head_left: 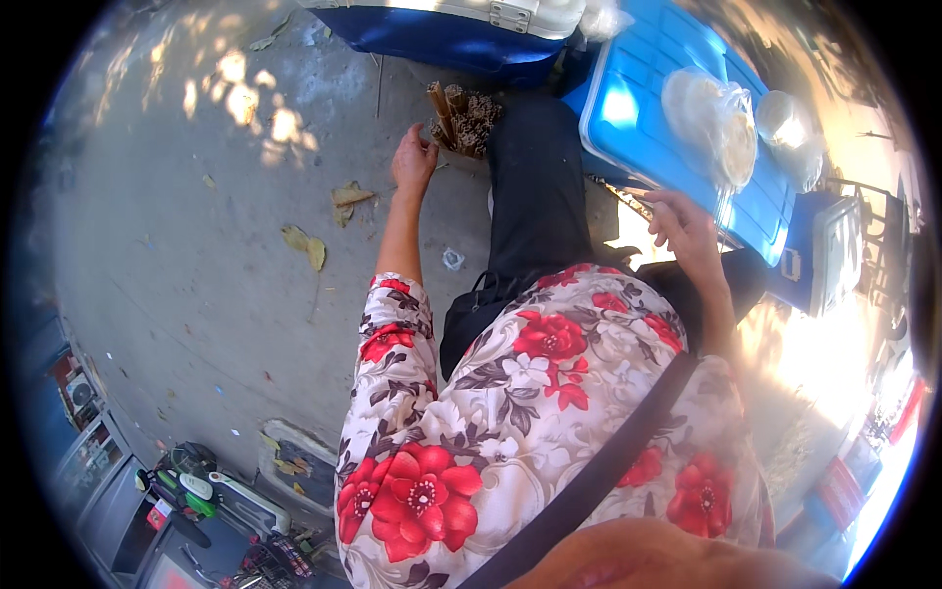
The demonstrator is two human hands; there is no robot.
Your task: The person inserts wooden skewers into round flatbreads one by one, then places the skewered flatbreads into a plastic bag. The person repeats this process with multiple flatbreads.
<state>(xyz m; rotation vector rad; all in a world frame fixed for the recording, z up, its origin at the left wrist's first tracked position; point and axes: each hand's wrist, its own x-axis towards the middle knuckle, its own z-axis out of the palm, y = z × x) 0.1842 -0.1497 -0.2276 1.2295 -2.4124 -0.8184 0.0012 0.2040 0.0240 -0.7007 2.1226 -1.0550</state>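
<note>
My left hand [415, 160] is beside a brown box [463, 163] on the ground, its fingers apart and nothing seen in them. Thin wooden sticks [477, 120] fill the box, packed upright with their ends up. A few thicker brown sticks [441, 110] lean out on its left side. Over on the right, my right hand [687, 234] has its fingers curled, thumb and forefinger close together beside the blue lidded box [638, 113]. A thin pale strip shows at those fingertips; what it is, I cannot make out.
Plastic-wrapped round items [721, 128] rest on the blue lid. A dark blue cooler [442, 44] with a white top stands ahead, and another blue cooler [810, 250] at right. Dry leaves [306, 245] lie on the concrete. Parked scooters [196, 496] are at lower left.
</note>
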